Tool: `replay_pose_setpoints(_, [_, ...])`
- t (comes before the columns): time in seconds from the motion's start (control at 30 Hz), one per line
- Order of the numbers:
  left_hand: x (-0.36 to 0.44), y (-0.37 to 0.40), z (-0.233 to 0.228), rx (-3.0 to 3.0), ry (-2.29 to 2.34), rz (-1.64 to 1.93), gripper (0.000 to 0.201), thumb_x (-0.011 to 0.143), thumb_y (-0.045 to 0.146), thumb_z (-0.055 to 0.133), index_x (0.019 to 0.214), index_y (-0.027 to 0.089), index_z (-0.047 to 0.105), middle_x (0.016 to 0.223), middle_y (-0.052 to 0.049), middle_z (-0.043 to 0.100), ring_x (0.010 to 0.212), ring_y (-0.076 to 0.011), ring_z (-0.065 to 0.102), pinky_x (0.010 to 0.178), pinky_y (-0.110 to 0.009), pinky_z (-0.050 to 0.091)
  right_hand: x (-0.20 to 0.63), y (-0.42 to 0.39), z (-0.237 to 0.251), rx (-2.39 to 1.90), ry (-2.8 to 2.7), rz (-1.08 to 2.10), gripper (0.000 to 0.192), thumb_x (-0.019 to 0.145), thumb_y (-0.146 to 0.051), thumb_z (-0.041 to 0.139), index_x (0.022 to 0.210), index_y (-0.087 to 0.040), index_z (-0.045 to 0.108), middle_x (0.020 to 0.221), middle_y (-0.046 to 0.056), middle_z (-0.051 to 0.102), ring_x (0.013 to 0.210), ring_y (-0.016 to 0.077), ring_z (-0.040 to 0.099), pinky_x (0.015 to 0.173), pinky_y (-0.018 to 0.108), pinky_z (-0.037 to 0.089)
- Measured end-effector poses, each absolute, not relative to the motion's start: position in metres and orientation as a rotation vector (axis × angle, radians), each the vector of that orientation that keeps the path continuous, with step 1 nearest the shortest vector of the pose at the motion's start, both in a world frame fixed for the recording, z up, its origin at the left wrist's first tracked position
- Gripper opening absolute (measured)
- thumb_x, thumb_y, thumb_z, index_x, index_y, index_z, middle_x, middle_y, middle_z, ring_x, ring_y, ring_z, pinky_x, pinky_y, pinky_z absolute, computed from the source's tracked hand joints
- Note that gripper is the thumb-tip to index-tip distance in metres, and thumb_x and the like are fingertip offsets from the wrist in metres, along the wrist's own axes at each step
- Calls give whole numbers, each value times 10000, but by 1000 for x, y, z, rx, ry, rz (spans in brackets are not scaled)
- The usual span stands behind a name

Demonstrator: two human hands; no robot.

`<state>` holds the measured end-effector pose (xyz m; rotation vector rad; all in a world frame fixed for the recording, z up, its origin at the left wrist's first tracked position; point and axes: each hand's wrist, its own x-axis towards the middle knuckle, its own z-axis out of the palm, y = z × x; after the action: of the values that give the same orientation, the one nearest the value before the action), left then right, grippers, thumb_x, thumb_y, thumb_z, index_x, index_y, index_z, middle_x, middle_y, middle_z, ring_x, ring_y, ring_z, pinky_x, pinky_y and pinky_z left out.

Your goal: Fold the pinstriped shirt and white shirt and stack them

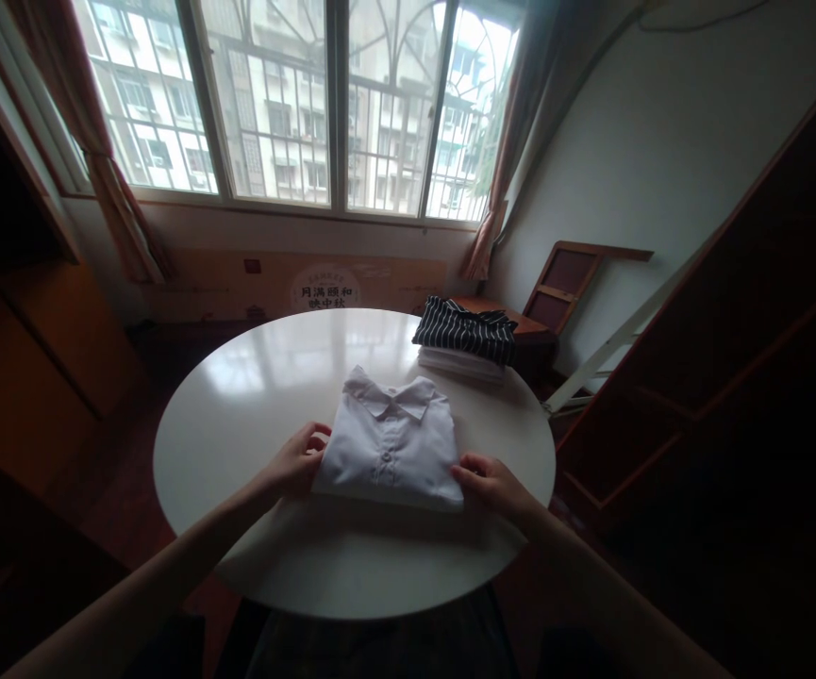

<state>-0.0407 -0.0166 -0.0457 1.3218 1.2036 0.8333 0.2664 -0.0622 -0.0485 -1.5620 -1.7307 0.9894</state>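
As you look down at the round white table (238,453), a folded white shirt (390,443) lies flat in front of you, a little nearer your edge than the middle, with its collar pointing away toward the window (308,104) and its button row running up the centre.

Your left hand (298,462) is at the shirt's lower left corner. The fingers (315,438) curl in against the side fold and seem to pinch its edge, thumb side up; the light is dim there, so you cannot be sure how far they go under the cloth.

Your right hand (492,481) is at the lower right corner. Its fingertips (465,469) touch the shirt's edge, closed lightly on the fold, with the palm resting on the table just beside it. Both forearms come in from the bottom of the view, one on each side of the shirt.

Farther off, at the table's far right rim, a striped garment (465,330) in dark and white sits folded on top of a pale folded stack (460,363), well apart from the shirt you hold.

Beyond the table, a cardboard box (294,283) with printed characters stands under the window, curtains (107,170) hang at both sides, and a folded wooden chair (567,288) leans against the right wall.
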Motion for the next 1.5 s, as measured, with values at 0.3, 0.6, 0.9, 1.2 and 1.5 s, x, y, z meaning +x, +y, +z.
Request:
replay_pose_setpoints(0.3, [-41, -17, -55, 1248, 1107, 943, 277, 595, 345, 592, 768, 162, 479, 613, 49, 512, 480, -88, 466, 447, -201, 348, 265, -63, -49, -1449, -1553, 1216, 406, 647, -582, 522, 668, -177, 498, 629, 4, 522, 605, 147, 485, 557, 249, 387])
replay_pose_setpoints(0.6, [-56, -36, -49, 2047, 1367, 737, 338, 761, 480, 430, 648, 177, 531, 794, -40, 533, 749, -193, 525, 691, -317, 440, 263, -69, -41, -1687, -1876, 676, 356, 732, -517, 484, 581, -195, 502, 572, 0, 532, 570, 152, 489, 528, 251, 342])
replay_pose_setpoints(0.9, [-3, -22, -30, 2598, 1240, 1010, 384, 845, 362, 375, 1177, 179, 436, 1301, -113, 393, 1215, -230, 333, 992, -407, 293, 244, -18, -15, -1437, -2035, 75, 465, 824, -478, 400, 1166, -173, 473, 1179, 121, 525, 1078, 241, 474, 869, 365, 366])
replay_pose_setpoints(1.2, [23, 8, -32, 2713, 1203, 761, 432, 875, 423, 275, 1177, 215, 504, 1231, -78, 509, 1144, -220, 439, 968, -370, 313, 218, 24, -29, -1412, -2429, 167, 511, 882, -486, 267, 1253, -181, 440, 1281, 94, 464, 1190, 219, 389, 975, 355, 279])
replay_pose_setpoints(1.5, [17, 83, -64, 2501, 1460, 542, 549, 853, 502, 261, 1252, 159, 418, 1345, -99, 385, 1262, -225, 294, 1015, -370, 248, 225, 67, -54, -1517, -2169, 244, 431, 868, -425, 323, 1126, -163, 550, 1178, 103, 550, 1099, 212, 465, 957, 334, 285])
